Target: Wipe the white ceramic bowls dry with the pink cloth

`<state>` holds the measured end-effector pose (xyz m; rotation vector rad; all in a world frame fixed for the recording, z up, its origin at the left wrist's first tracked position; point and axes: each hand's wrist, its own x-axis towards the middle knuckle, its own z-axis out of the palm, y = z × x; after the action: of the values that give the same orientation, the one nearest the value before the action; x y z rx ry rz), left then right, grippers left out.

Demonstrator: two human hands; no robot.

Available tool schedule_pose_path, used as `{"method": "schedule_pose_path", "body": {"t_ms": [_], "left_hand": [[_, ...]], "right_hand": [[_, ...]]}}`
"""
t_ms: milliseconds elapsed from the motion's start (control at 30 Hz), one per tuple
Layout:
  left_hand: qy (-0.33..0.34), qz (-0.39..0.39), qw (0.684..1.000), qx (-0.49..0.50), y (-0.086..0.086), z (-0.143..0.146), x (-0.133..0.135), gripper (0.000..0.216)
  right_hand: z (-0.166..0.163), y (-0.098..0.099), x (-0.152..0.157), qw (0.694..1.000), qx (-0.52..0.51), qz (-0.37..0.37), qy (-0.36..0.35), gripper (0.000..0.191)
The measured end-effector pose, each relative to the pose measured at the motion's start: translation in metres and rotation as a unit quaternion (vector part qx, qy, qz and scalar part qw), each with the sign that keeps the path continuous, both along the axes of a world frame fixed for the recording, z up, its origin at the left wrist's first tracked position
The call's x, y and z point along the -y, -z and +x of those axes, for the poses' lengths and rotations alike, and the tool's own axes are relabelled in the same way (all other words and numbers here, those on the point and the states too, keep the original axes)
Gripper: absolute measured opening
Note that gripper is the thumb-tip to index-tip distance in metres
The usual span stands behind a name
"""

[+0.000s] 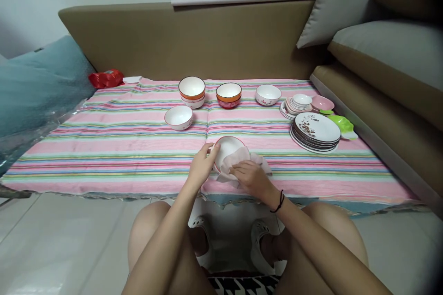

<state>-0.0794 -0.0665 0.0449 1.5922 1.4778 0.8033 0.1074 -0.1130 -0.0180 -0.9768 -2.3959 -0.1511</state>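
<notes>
A white bowl with a thin red rim [226, 145] is tilted near the front edge of the striped cloth. My left hand [204, 164] grips its left rim, thumb over the inside and fingers behind. A pale, thin cloth [261, 164] lies over the bowl's right and near side, its loose end trailing to the right. Pressed into that cloth is my right hand [252, 176], its fingers closed on it against the bowl. Part of the bowl is hidden under the cloth and my right fingers.
Behind stand stacked bowls [192, 87], two more stacked bowls [229, 95], single white bowls [179, 117] [268, 95]. At right are stacked plates [315, 131], small dishes [302, 100], a pink bowl [322, 103] and a green dish [342, 125]. A red package [106, 78] lies far left.
</notes>
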Motion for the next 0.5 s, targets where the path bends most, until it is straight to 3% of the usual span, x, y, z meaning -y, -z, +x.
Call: {"method": "schedule_pose_path", "body": {"t_ms": [133,233,367,500], "left_hand": [[0.007,-0.077,0.984,0.160,-0.007,0.006,0.006,0.049],[0.002,-0.138,0.965,0.221,-0.009,0.008,0.010,0.050],[-0.045,-0.057,0.972,0.223,0.002,0.011,0.013,0.036],[-0.093,0.006,0.980,0.176,0.015,0.018,0.015,0.039]], "right_hand": [[0.001,-0.008,-0.003,0.998,-0.038,0.054,0.005,0.024],[-0.003,-0.010,-0.003,0.997,-0.051,0.057,-0.002,0.024],[-0.019,-0.004,0.008,0.992,-0.124,0.000,-0.008,0.034],[-0.034,0.009,0.020,0.981,-0.189,-0.051,0.004,0.047]]}}
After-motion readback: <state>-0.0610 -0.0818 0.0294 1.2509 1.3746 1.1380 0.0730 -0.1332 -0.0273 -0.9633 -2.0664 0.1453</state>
